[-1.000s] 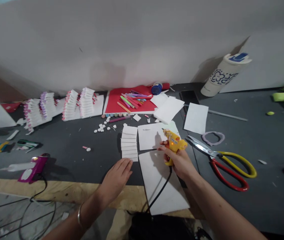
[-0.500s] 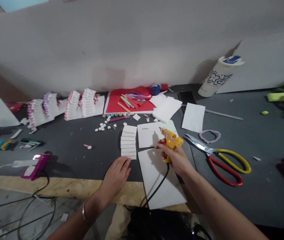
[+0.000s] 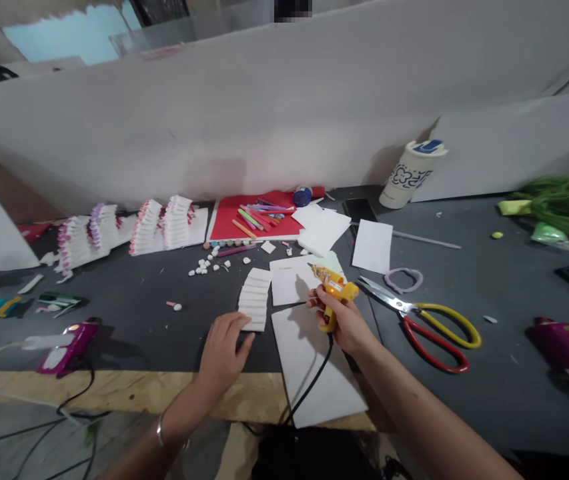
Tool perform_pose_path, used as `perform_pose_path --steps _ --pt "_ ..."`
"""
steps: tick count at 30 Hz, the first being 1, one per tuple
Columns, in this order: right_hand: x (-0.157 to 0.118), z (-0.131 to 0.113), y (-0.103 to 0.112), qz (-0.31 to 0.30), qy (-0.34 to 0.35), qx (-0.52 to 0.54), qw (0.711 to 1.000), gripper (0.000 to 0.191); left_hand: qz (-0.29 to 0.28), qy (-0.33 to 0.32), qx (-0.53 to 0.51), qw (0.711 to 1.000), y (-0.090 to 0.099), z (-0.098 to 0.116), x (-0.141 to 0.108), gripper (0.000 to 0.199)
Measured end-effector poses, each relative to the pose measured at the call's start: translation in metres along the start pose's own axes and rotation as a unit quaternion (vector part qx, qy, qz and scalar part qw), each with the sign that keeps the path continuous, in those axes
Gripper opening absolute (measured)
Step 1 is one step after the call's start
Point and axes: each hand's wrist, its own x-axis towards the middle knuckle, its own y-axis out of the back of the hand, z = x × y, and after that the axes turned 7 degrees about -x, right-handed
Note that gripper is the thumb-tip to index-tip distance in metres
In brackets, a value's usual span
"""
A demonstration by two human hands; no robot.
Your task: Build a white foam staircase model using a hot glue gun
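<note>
My right hand (image 3: 347, 323) is wrapped round a yellow hot glue gun (image 3: 334, 287) with a small orange light on its side. Its nozzle points up and left above a white sheet (image 3: 289, 280), and a black cord runs down from the handle. My left hand (image 3: 224, 347) rests with thumb and fingers apart at the lower left corner of a pleated white paper strip (image 3: 255, 299). Those fingertips touch or lie just over the strip's lower edge. Under the glue gun's cord lies a larger white board (image 3: 314, 373).
Large scissors (image 3: 414, 317) with red and yellow handles lie right of my right hand, by a lilac ring (image 3: 403, 280). Behind are a red sheet (image 3: 221, 217) with colourful pens, white papers (image 3: 373, 245) and a tumbler (image 3: 411, 175). White bits (image 3: 204, 265) and a purple power strip (image 3: 68, 348) lie left.
My left hand's thumb has spread away from its fingers. The pleated strip's lower end has shifted and tilted slightly. My view has tipped up and turned right; the glue gun stays in my right hand.
</note>
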Motion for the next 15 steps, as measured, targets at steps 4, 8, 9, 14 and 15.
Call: perform_pose_path --steps 4,8,9,14,15 --pt "0.001 0.001 -0.001 -0.001 -0.003 0.000 1.000 0.044 0.014 0.082 -0.035 0.996 -0.001 -0.015 0.051 0.036" --pt "0.002 0.002 -0.001 -0.008 0.030 -0.049 0.998 0.045 -0.070 0.128 0.004 0.989 -0.011 -0.019 0.090 0.062" --pt "0.003 0.004 0.000 -0.011 0.042 -0.076 0.996 0.045 -0.087 0.137 0.021 0.987 -0.013 -0.016 0.094 0.068" --pt "0.005 0.011 0.005 -0.029 0.116 -0.252 0.960 0.033 -0.120 0.187 0.096 0.970 -0.017 0.005 0.087 0.081" --pt "0.003 0.011 0.006 -0.035 0.128 -0.286 0.949 0.029 -0.121 0.189 0.102 0.969 -0.017 0.008 0.086 0.080"
